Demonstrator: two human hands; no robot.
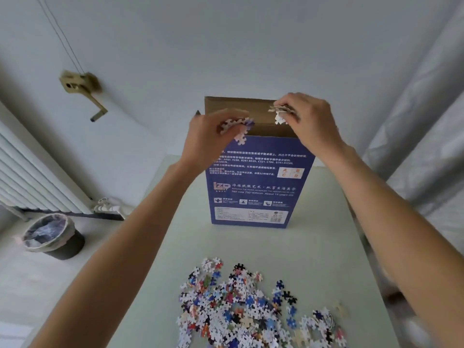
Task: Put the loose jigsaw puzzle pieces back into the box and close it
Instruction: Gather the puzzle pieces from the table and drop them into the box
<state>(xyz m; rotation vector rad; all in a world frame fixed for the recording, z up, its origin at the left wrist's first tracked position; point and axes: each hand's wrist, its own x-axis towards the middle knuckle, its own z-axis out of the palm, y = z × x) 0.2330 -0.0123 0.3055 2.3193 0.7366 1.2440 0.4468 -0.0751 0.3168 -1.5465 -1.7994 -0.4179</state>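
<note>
Two handfuls held over box (pixel 258 182) mouth at 12 o'clock | left hand (pixel 208 139) and right hand (pixel 311 124) each pinched puzzle pieces | we judged most undone: loose pile (pixel 251 310) remained at 6 o'clock, flap open

"Both arms stretched forward and raised?"

"Yes. The left hand (pixel 204 136) has its fingers (pixel 227 116) curled round pieces (pixel 237 126); the right hand (pixel 313 121) pinches a few more, wrists level and near each other."

My left hand (pixel 203 139) & right hand (pixel 311 124) are bare: no gloves, rings or watch. Forearms bare too, no sleeve showing up to the frame edge. Nails short, unpainted.
</note>
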